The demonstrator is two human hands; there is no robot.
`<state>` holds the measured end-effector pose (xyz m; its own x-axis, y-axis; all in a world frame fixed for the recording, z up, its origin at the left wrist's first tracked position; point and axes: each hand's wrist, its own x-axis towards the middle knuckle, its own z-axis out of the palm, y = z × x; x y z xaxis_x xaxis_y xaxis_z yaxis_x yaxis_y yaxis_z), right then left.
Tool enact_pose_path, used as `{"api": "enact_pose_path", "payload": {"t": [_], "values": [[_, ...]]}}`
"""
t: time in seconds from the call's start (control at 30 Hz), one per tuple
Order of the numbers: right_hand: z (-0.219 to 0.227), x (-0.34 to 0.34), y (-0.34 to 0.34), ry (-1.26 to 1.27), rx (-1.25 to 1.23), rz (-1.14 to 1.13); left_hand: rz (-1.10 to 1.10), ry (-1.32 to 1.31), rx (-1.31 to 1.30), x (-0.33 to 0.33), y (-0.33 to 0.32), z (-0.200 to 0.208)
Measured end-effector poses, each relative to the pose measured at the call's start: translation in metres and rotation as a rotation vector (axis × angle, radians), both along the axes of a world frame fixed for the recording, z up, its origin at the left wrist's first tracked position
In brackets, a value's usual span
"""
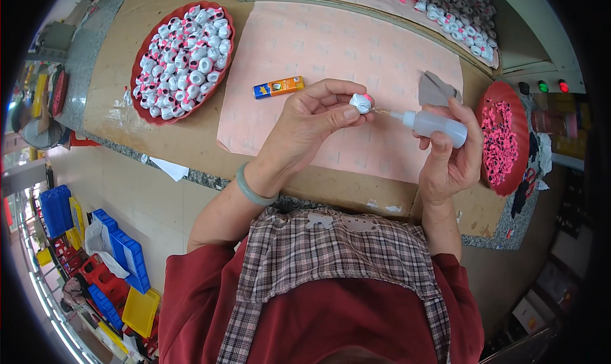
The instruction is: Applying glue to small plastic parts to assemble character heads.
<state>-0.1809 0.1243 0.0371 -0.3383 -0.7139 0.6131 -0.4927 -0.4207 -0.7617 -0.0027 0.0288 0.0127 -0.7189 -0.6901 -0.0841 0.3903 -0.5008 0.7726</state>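
Note:
Between the fingertips of my left hand [318,114] is a small white wrapped piece [360,103] with a bit of pink on it. My right hand [450,154] grips a translucent squeeze bottle [436,127], tilted almost level. Its thin nozzle points left and meets or nearly meets the white piece; I cannot tell whether they touch. Both hands are above the pink patterned sheet [344,52]. Beyond my left hand lies a small orange and blue box [279,87]. A grey cloth [439,89] rests just past my right hand.
A red scalloped tray [230,33] heaped with white and pink pieces stands at the left. Another red tray [523,119] at the right holds small pink parts. At the back, a raised shelf [407,11] carries more pieces. Blue crates [130,249] are on the floor at left.

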Motion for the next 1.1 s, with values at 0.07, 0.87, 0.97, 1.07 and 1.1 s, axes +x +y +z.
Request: {"api": "enact_pose_path", "payload": {"t": [0.07,0.87,0.97,1.07,1.1], "values": [[-0.0006,-0.0004,0.0,0.003,-0.004,0.002,-0.002,-0.005,0.003,0.0,0.0001,-0.0007],[-0.0024,-0.0024,0.0026,0.072,0.044,-0.022,0.0,0.036,0.062,0.0029,-0.0008,-0.0026],[-0.0014,-0.0015,0.0029,0.071,0.05,-0.021,0.007,0.034,0.062,0.0026,-0.001,-0.0019],[-0.0014,-0.0017,0.002,0.067,0.053,-0.01,0.014,0.033,0.065,0.0016,-0.0005,-0.0017],[-0.0015,-0.0019,0.0014,0.063,0.052,0.0,0.016,0.027,0.065,0.0014,-0.0002,-0.0018]]}}
